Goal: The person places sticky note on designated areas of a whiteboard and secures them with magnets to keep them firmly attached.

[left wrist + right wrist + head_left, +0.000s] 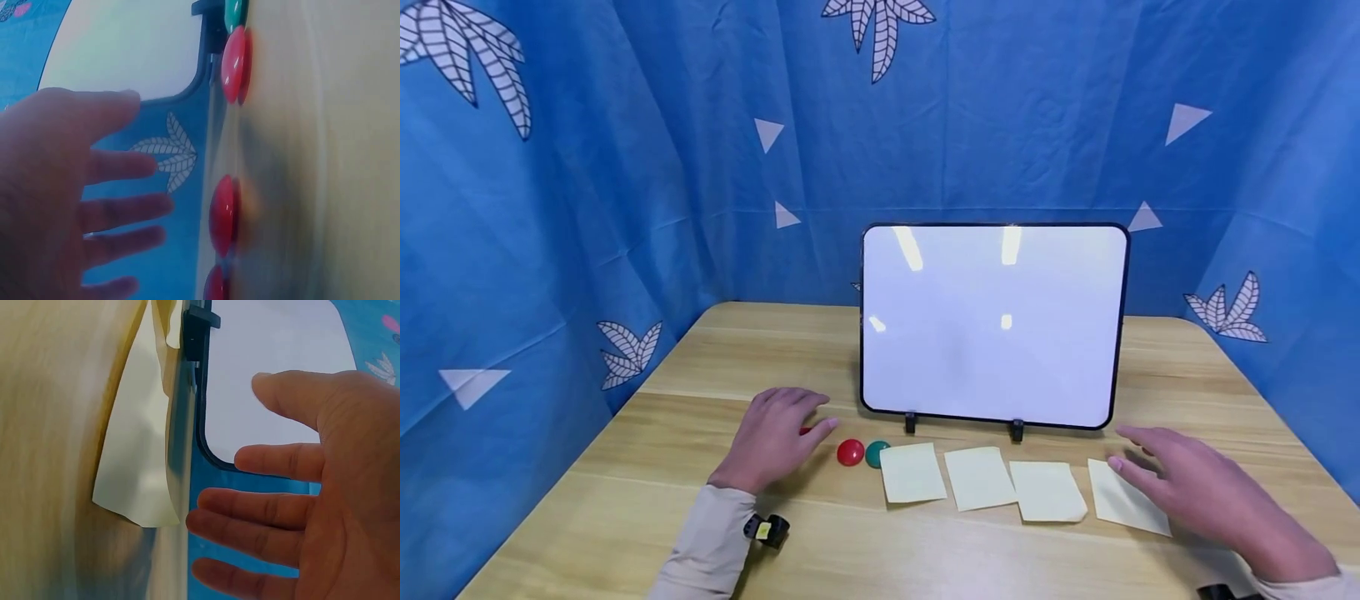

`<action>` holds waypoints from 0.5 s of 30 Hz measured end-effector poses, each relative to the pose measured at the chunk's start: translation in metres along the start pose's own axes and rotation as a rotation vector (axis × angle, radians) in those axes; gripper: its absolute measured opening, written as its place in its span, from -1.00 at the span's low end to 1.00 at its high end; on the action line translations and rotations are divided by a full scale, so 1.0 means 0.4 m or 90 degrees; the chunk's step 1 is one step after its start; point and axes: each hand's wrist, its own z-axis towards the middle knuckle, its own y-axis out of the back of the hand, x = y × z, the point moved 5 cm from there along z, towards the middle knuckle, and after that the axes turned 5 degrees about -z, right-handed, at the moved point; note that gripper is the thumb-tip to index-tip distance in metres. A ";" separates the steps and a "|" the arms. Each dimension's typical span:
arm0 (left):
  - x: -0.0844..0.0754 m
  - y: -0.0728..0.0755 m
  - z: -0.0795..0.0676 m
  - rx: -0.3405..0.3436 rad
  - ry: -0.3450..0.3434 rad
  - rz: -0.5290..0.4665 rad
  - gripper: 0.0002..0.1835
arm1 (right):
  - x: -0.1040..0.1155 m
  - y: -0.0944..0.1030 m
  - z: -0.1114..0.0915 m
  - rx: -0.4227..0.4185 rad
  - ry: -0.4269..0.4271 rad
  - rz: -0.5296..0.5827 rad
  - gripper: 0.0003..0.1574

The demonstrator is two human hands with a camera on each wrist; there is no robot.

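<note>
Discs (851, 452), red and green, lie on our bench (617, 492) near our left grip (775, 442), its fingers apart and holding nothing. Our right grip (1198, 483), likewise apart, hovers by the rightmost of four paper notes (1116, 500), which lie in a row before our whiteboard (992, 325).

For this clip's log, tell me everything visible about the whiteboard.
The whiteboard is a wide rectangle with rounded corners, a smooth, glossy white face and a thin black rim. No writing shows; only bright patches, apparently reflected lights. Two small black feet hold its lower edge, so it stands roughly upright on the wood-look table, in front of the blue curtain. The right hand is near its lower right corner, apparently without touching it.
</note>
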 end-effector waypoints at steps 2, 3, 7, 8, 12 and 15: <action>0.010 0.003 -0.002 0.002 0.007 0.004 -0.51 | 0.002 -0.003 0.001 0.006 -0.002 0.004 -0.14; 0.014 0.005 -0.003 0.002 0.010 0.005 -0.52 | 0.002 -0.005 0.002 0.007 -0.003 0.006 -0.14; 0.032 0.015 -0.007 -0.002 0.016 -0.006 -0.53 | 0.002 -0.009 0.002 0.009 -0.004 0.013 -0.15; 0.037 0.018 -0.008 -0.004 0.018 -0.011 -0.54 | 0.001 -0.010 0.002 0.008 -0.002 0.014 -0.16; 0.059 0.025 -0.012 -0.002 0.029 -0.020 -0.59 | -0.002 -0.015 0.004 0.010 0.001 0.022 -0.22; 0.076 0.030 -0.016 0.000 0.029 -0.024 -0.61 | -0.008 -0.020 0.007 0.017 0.000 0.031 -0.24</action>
